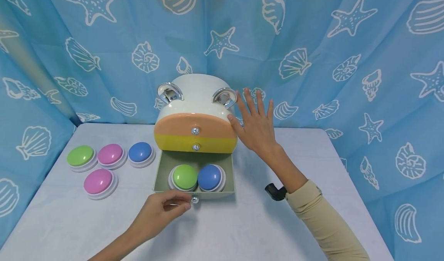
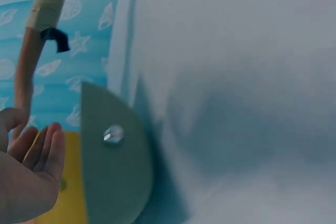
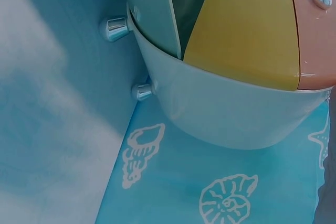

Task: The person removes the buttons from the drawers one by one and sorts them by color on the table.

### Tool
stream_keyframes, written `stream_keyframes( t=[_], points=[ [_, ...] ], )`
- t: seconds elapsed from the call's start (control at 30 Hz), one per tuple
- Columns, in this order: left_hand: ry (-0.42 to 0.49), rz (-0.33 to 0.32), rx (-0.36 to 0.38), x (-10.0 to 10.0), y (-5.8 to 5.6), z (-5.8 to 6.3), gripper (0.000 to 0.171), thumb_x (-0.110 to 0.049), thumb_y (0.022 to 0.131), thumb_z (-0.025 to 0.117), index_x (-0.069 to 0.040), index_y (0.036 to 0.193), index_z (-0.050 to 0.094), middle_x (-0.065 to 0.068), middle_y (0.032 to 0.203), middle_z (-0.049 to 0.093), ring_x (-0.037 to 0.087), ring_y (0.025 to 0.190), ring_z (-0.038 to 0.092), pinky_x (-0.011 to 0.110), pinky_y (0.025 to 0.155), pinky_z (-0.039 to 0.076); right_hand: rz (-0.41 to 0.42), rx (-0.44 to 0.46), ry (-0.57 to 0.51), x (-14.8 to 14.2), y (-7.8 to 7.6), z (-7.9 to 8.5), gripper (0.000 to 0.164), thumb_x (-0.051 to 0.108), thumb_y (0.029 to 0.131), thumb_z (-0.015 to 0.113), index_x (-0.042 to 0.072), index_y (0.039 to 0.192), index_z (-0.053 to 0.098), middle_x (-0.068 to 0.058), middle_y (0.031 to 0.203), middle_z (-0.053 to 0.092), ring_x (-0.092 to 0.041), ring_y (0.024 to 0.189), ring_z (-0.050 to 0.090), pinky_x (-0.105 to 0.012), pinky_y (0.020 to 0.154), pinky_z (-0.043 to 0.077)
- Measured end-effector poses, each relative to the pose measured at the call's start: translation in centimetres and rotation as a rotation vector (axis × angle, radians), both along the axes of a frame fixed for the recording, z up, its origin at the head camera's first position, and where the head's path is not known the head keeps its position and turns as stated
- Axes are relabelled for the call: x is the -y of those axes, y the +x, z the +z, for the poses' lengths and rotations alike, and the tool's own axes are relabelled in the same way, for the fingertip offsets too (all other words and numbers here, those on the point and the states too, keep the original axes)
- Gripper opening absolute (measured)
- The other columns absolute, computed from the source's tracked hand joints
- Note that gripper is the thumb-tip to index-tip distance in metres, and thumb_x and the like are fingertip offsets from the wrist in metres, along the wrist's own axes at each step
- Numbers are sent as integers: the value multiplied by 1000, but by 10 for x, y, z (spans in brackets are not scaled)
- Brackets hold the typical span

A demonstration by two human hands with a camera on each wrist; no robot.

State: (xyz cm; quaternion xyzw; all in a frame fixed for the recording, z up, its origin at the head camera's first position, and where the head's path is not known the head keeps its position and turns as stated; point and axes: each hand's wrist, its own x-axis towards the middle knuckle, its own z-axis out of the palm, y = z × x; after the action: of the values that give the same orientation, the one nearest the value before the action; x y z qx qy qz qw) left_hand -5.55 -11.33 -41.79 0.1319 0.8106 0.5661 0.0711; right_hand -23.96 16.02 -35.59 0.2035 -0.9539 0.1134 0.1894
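Observation:
A small rounded chest (image 1: 197, 95) with a white body, an orange drawer (image 1: 173, 124) and a yellow drawer (image 1: 173, 142) stands on the table. Its bottom green drawer (image 1: 159, 176) is pulled out, holding a green push button (image 1: 185, 176) and a blue push button (image 1: 209, 177) side by side. My left hand (image 1: 163, 211) has its fingers loosely bent at the drawer's front edge. The silver knob (image 2: 113, 135) shows free of those fingers in the left wrist view. Fingers spread, my right hand (image 1: 257, 128) is at the chest's right side, close to a chrome ear-shaped ring (image 1: 225, 97).
Left of the chest lie a green button (image 1: 80, 155), two pink buttons, one nearer me (image 1: 98, 181), and a blue button (image 1: 140, 152). A blue shell-patterned curtain (image 1: 222, 33) hangs behind the white table (image 1: 249, 230). Silver feet (image 3: 142, 92) support the chest.

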Motion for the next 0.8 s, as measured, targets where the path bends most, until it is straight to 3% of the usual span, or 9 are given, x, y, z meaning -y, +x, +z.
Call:
stream_keyframes(
  t=[0.17,0.3,0.5,0.67,0.8],
  points=[
    [-52,-46,-125,13,-17,22,24,-14,92,73,-5,114,71,1,107,72,14,95,69,26,86,56,-3,-8,5,-1,0,0,69,55,104,34,20,161,15,-8,166,9,-29,151,-9,-61,115,-11],
    [-77,-52,-183,23,-33,30,29,-11,91,74,-2,118,69,7,114,71,20,104,68,30,90,55,-4,-3,5,-1,-1,0,69,55,104,33,21,162,14,-8,166,8,-29,151,-10,-61,115,-12],
    [-142,-62,-184,34,-61,18,38,-11,90,75,3,125,65,16,121,67,30,114,64,37,95,52,-11,13,12,-1,0,0,70,56,104,32,21,162,13,-6,167,6,-28,150,-12,-60,115,-13],
    [-279,-108,-144,40,-75,5,52,-13,85,80,0,131,60,18,127,63,36,117,61,45,97,51,-11,12,23,-1,0,0,70,57,104,32,21,162,12,-7,167,5,-29,150,-12,-61,115,-13],
    [-403,-164,-130,39,-84,2,66,-16,81,84,-1,138,55,18,134,58,37,121,56,52,100,48,-10,-3,27,-2,0,1,70,55,104,33,20,162,13,-7,167,7,-29,151,-11,-61,115,-11]
  ],
)
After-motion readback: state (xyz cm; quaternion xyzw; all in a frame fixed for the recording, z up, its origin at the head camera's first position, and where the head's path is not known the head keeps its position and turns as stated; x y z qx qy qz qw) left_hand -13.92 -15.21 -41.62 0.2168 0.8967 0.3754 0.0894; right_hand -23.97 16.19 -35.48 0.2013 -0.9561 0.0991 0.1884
